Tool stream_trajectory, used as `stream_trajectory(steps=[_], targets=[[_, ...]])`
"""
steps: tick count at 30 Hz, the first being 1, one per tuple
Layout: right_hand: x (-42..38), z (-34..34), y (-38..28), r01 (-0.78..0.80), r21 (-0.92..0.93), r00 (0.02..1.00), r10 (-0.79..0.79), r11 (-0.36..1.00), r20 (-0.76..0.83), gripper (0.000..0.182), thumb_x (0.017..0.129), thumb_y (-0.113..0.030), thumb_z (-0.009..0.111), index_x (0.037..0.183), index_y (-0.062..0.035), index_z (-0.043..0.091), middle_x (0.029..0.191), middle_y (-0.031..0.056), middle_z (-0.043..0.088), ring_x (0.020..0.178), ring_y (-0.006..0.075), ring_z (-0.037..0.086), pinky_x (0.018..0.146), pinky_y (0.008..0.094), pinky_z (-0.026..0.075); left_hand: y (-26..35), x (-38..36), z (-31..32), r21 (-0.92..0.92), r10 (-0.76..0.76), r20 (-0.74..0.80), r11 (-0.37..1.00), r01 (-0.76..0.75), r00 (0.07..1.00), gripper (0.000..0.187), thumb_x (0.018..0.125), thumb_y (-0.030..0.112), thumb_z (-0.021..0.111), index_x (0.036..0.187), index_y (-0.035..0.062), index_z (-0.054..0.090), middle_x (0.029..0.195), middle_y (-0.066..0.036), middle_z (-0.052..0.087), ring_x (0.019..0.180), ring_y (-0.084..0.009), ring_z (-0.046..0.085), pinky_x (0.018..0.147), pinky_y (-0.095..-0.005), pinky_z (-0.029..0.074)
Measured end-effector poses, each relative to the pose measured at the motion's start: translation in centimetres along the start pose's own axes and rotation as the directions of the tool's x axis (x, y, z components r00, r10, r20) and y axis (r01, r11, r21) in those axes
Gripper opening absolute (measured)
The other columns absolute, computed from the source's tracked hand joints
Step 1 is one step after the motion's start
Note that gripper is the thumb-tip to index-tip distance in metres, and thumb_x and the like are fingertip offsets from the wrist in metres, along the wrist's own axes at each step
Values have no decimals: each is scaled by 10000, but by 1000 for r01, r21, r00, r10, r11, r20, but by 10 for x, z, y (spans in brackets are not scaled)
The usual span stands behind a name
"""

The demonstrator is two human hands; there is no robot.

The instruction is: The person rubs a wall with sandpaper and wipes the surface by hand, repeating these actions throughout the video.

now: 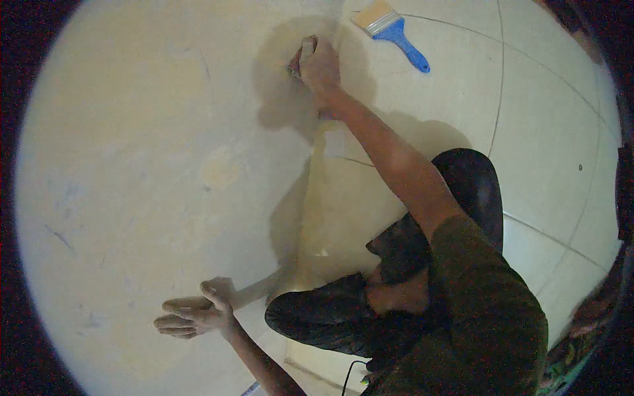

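Note:
My right hand (pixel 321 69) is closed around a small dark brown folded piece that looks like sandpaper (pixel 295 66). It is against the pale wall (pixel 132 152), low down near the floor line, and its thumb looks dusty. Most of the piece is hidden by the fingers. Lower in view, my left hand (pixel 195 313) is at the wall with fingers stretched out and thumb apart, holding nothing. Grey dust coats its fingers.
A paintbrush (pixel 403 39) with a blue handle lies on the tiled floor (pixel 541 132) beyond my right hand. My bent knees (pixel 472 181) in dark trousers are close to the wall. A thin black cable (pixel 348 376) shows at the bottom edge.

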State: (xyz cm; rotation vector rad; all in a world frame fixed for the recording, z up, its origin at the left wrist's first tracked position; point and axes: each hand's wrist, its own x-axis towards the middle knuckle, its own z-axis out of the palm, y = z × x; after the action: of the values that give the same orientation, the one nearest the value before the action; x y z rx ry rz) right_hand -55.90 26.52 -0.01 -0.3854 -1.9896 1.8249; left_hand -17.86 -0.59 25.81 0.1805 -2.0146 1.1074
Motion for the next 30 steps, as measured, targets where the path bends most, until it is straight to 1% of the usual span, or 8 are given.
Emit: stream_trajectory(steps=[4, 7, 10, 13, 16, 20, 22, 30], targets=[[-19, -8, -51, -189, 69, 982, 186, 980, 40, 408, 1037, -355, 487, 1165, 21, 582, 1062, 292, 680, 1036, 469, 659, 943, 533, 495, 0, -3, 7, -21, -6, -34, 1000, 5, 999, 981, 913, 778, 453, 1616, 105, 329, 1685, -271, 162, 1557, -470, 144, 1202, -614, 155], [38, -10, -34, -281, -1, 958, 281, 960, -52, 407, 1045, -357, 472, 1158, 22, 567, 1062, 292, 677, 1041, 472, 656, 950, 527, 489, 3, 1, 19, -28, 19, -69, 999, -21, 997, 972, 914, 775, 453, 1615, 112, 335, 1686, -270, 164, 1556, -471, 147, 1201, -611, 159], [28, -29, -37, -237, -77, 967, 243, 969, 79, 402, 1049, -355, 464, 1148, 22, 561, 1076, 282, 679, 1042, 476, 654, 960, 529, 488, 12, -5, 19, -35, -2, -58, 999, 0, 998, 951, 922, 756, 460, 1617, 121, 331, 1688, -266, 159, 1555, -476, 148, 1195, -619, 165], [27, -28, -46, -254, -199, 960, 271, 946, 63, 404, 1048, -356, 465, 1143, 24, 565, 1075, 266, 687, 1051, 466, 657, 954, 526, 493, 12, -7, 21, -65, -3, -47, 998, 0, 999, 943, 920, 744, 477, 1620, 130, 326, 1690, -263, 153, 1553, -481, 146, 1191, -630, 165], [55, -14, -10, -259, -154, 964, 244, 954, -107, 409, 1044, -371, 464, 1137, 11, 576, 1112, 269, 684, 1085, 453, 653, 961, 525, 496, 10, -12, 22, -58, 12, -50, 998, -15, 999, 952, 910, 742, 498, 1619, 130, 328, 1692, -262, 144, 1552, -484, 142, 1187, -640, 164], [56, -17, -12, -343, -111, 938, 346, 933, 3, 435, 1048, -404, 445, 1166, -10, 586, 1148, 279, 675, 1106, 460, 645, 959, 541, 493, 17, -7, 17, -52, -24, -25, 998, 22, 999, 965, 901, 748, 519, 1616, 128, 332, 1694, -261, 138, 1553, -486, 133, 1187, -649, 166], [48, -19, -22, -272, -209, 961, 277, 939, -9, 451, 1067, -408, 407, 1220, -20, 580, 1126, 281, 679, 1083, 466, 651, 938, 572, 497, 18, -4, 18, -65, 1, -33, 998, -3, 999, 981, 896, 767, 511, 1618, 128, 328, 1693, -264, 134, 1552, -490, 128, 1186, -658, 161], [43, -16, -26, -308, -205, 951, 299, 929, -73, 456, 1030, -441, 461, 1155, -25, 600, 1147, 273, 676, 1099, 484, 639, 958, 551, 487, 11, -12, 20, -31, -12, -24, 999, 12, 1000, 969, 908, 787, 467, 1617, 140, 334, 1686, -274, 153, 1550, -489, 140, 1174, -657, 184]])
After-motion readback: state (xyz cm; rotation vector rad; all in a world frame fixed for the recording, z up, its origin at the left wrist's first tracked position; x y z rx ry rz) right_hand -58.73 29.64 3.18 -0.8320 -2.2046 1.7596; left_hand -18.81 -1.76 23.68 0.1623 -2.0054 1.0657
